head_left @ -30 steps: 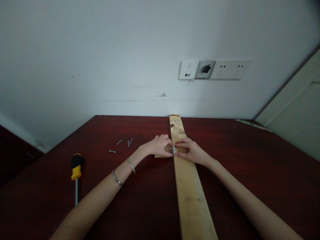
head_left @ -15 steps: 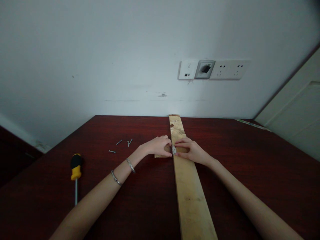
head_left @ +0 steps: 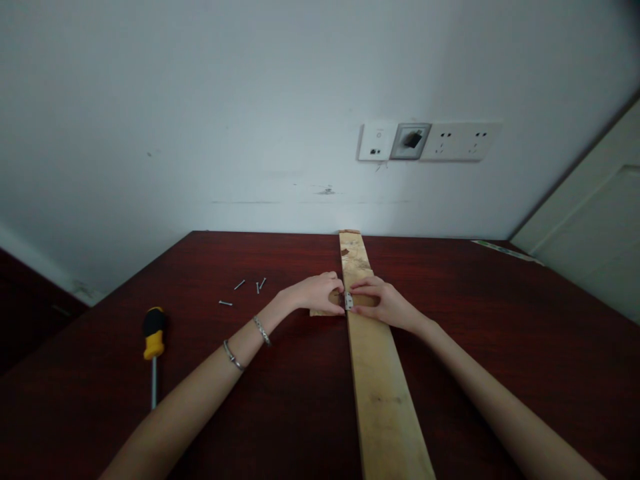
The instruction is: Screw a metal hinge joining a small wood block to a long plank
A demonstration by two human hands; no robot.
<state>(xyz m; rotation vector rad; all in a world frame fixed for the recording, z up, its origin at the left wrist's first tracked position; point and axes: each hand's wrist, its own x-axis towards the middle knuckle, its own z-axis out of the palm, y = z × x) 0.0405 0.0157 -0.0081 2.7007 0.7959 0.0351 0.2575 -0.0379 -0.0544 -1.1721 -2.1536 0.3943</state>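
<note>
A small silver metal bracket with holes (head_left: 349,301) lies at the left edge of a long wooden board (head_left: 383,393). My left hand (head_left: 320,292) pinches at its left side, thumb and fingers curved around that end. From the right, my right hand (head_left: 377,300) reaches across the board, with thumb and fingertips against the bracket's top and bottom. Beneath my left hand, a shorter wooden piece (head_left: 320,312) sticks out to the left of the board. The bracket's left part is mostly hidden by my fingers.
Several loose screws (head_left: 240,285) lie on the dark red table (head_left: 280,387), left of my hands. A screwdriver (head_left: 154,333) with a black and yellow handle rests farther left, its tip hidden behind my left forearm. White wall sockets (head_left: 457,141) are above the table's back edge.
</note>
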